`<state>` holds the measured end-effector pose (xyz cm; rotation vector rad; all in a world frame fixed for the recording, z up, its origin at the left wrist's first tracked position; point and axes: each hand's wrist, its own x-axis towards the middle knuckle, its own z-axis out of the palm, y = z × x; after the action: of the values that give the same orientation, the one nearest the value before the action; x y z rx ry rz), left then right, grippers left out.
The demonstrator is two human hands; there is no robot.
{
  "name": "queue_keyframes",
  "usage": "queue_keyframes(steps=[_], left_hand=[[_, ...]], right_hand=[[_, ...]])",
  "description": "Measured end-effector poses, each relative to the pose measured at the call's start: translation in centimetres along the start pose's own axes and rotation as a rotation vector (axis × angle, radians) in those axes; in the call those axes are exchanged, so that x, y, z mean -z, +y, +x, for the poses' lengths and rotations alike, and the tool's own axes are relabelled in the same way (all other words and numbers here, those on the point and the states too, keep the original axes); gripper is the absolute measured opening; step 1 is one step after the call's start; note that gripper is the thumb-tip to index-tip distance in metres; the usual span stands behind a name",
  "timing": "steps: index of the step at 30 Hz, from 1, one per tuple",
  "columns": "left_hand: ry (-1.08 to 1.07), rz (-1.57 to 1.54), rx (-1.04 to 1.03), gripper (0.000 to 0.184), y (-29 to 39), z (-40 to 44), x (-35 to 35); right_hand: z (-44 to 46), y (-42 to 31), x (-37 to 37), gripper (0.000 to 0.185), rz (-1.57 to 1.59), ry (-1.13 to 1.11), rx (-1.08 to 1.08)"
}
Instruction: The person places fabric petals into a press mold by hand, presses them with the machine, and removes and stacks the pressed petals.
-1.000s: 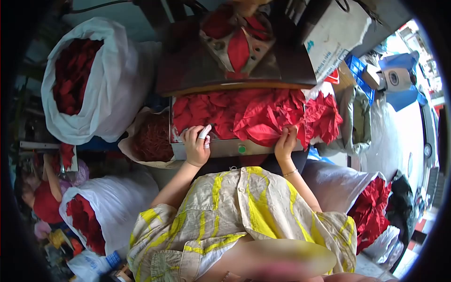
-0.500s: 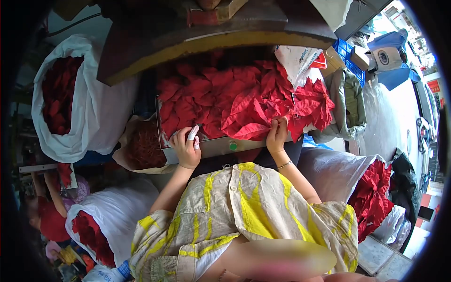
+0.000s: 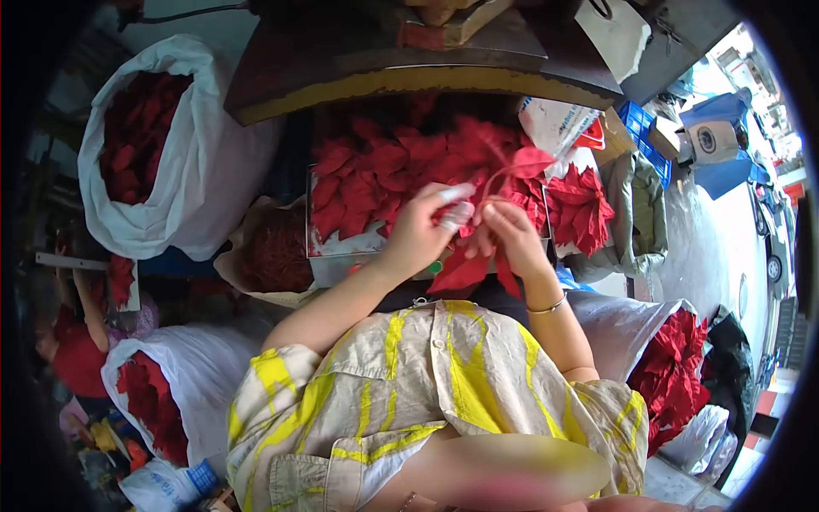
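Observation:
My right hand (image 3: 514,236) is closed in a pinch on a red artificial poinsettia piece. One red leaf (image 3: 531,162) and a thin stem rise above its fingers, blurred, while larger red petals (image 3: 465,271) hang below. Close beside it, my left hand (image 3: 426,226) reaches in from the left with white tape on its fingers. Motion smears those fingertips, so whether they grip the piece is unclear. Beneath both hands lies a shallow tray (image 3: 328,271) heaped with red fabric petals (image 3: 375,171). A red poinsettia bloom (image 3: 580,205) rests at its right.
A dark, worn-edged board (image 3: 426,78) overhangs the tray's far side. White sacks of red petals stand at far left (image 3: 205,162), lower left (image 3: 209,375) and right (image 3: 606,320). A bag of red stems (image 3: 269,256) sits left of the tray. Another person (image 3: 81,341) is at far left.
Both hands have risen from the tray's near edge and come together. My right hand has lifted the red poinsettia piece off the heap. My left hand has moved right towards it. The view has shifted slightly.

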<state>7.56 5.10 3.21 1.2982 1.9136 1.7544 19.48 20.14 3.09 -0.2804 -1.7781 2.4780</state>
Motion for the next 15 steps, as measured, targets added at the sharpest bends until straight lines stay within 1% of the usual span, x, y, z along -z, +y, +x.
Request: queue_keyframes(steps=[1,2,3,4,5,6,7,9,10,11,12,13,14,15], left_hand=[[-0.079,-0.208,0.223,0.021,0.1,0.1,-0.8],[-0.040,-0.327,0.370,0.019,-0.3,0.0,-1.1],[0.003,-0.413,0.453,0.017,-0.7,0.0,-0.8],[0.054,-0.500,0.533,0.016,-1.1,-0.1,-0.5],[0.105,-0.548,0.551,0.016,-1.5,-0.1,0.7],[0.169,-0.398,0.458,0.016,-0.8,0.2,1.7],[0.172,-0.297,0.306,0.016,-1.6,0.3,2.6],[0.023,-0.154,0.335,0.016,-1.3,0.0,3.9],[0.022,-0.157,0.342,0.016,-0.8,-0.3,4.0],[-0.034,-0.105,0.374,0.016,-0.3,-0.3,3.9],[-0.094,-0.053,0.401,0.016,0.0,-0.3,3.5],[-0.108,-0.056,0.396,0.016,0.3,-0.3,3.1],[-0.135,-0.080,0.407,0.015,0.5,-0.5,2.6],[-0.161,-0.104,0.419,0.015,0.8,-0.6,2.2]], right_hand=[[-0.1,0.0,-1.7,0.028,-0.105,0.015,-0.083],[0.1,2.4,-1.6,0.027,-0.107,-0.007,-0.054],[-0.4,1.9,-2.4,0.027,-0.094,-0.008,-0.070],[-0.9,2.2,-2.1,0.027,-0.194,-0.047,-0.015],[-1.6,2.5,-1.4,0.027,-0.290,-0.084,0.046],[-2.6,2.3,-0.9,0.027,-0.256,-0.030,-0.018],[-3.3,1.7,-0.5,0.027,-0.222,0.023,-0.085],[-2.9,-1.3,-0.2,0.027,-0.486,0.377,0.290],[-2.5,-3.3,-0.7,0.025,-0.426,0.554,0.433],[-1.8,-5.3,-1.2,0.024,-0.364,0.738,0.580],[-0.8,-6.6,-1.9,0.022,-0.377,0.750,0.716],[0.3,-7.6,-2.6,0.021,-0.391,0.760,0.853],[1.0,-8.1,-2.8,0.017,-0.712,0.697,0.866],[1.5,-7.4,-3.3,0.015,-0.717,0.577,0.660]])
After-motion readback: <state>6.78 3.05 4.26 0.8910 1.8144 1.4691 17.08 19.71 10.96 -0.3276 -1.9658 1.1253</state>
